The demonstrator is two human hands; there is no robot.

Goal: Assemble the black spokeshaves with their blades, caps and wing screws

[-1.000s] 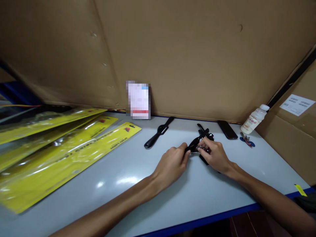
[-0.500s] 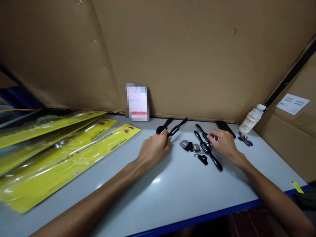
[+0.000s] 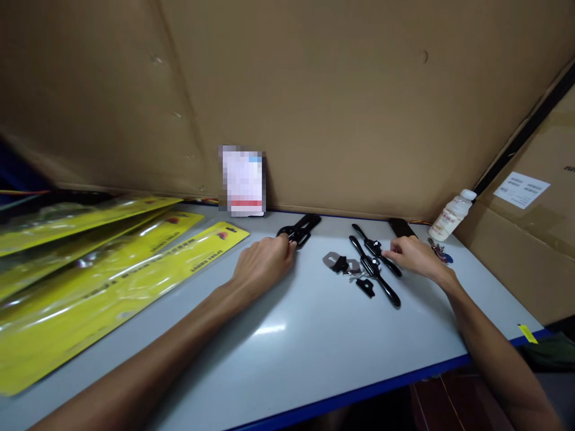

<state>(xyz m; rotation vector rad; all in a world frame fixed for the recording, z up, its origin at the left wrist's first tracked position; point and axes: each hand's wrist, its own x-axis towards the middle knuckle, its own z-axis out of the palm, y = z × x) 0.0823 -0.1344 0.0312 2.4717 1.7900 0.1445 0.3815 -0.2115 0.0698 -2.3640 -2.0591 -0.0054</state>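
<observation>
My left hand (image 3: 267,260) is closed on black spokeshaves (image 3: 309,222), whose slotted and round-ended parts overlap; the fingers hide the near part. To the right, my right hand (image 3: 413,256) has curled fingers, the fingertips at the middle of a black spokeshave (image 3: 372,245) lying on the table. A second black spokeshave (image 3: 385,287) lies alongside it, nearer me. Left of these are thin grey blades (image 3: 331,260), a small black plate (image 3: 341,264) partly over them, and another black plate (image 3: 365,288).
Yellow blister packs (image 3: 148,287) fan out across the left of the pale table (image 3: 287,371). A blurred white card (image 3: 242,179) leans on the cardboard wall (image 3: 323,108). A black phone (image 3: 399,228), keys (image 3: 440,250) and a white bottle (image 3: 451,216) stand or lie back right.
The black pieces in my left hand have swung closer together, and that hand has shifted left. My right hand has drawn slightly right, uncovering more of the far spokeshave. The view has shifted a little.
</observation>
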